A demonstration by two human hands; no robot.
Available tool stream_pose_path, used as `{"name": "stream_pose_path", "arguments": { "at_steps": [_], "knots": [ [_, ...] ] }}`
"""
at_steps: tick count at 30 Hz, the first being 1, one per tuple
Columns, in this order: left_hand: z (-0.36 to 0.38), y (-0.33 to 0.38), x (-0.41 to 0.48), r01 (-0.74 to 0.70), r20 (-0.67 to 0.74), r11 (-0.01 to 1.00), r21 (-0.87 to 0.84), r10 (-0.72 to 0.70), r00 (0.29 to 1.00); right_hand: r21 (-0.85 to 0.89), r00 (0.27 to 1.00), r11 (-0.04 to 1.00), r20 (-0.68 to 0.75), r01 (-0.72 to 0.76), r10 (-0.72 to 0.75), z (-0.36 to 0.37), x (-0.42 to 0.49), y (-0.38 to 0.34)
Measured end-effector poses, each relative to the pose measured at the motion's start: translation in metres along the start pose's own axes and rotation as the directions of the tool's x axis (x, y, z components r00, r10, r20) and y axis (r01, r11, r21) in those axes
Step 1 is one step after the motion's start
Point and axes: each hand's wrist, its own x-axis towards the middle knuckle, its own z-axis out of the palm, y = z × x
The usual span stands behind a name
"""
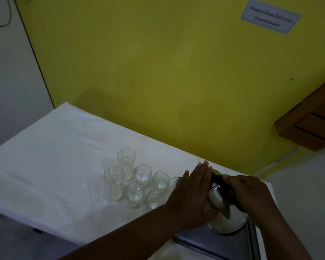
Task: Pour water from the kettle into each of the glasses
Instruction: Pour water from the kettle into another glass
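Several clear glasses (137,180) stand clustered on the white-covered table (45,156); most show water in the bottom. A steel kettle (224,212) with a black handle is tilted left, its spout next to the nearest right-hand glass (160,180). My right hand (250,194) is shut on the kettle's black handle. My left hand (193,194) lies flat against the kettle's lid and side, fingers spread. The hands hide much of the kettle's body.
A metal tray (223,246) lies under the kettle at the table's near right corner. A yellow wall (176,72) rises right behind the table, with a paper sign (270,16) on it. A wooden shelf (311,124) juts out at the right.
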Motion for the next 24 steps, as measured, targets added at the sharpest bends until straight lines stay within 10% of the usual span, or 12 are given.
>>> {"name": "stream_pose_path", "arguments": {
  "at_steps": [24],
  "knots": [
    [-0.0011,-0.0012,0.0024,0.01,0.001,1.0,0.008,-0.01,1.0,-0.003,1.0,1.0,0.002,0.006,-0.006,0.0006,0.0055,-0.0012]
  ]
}}
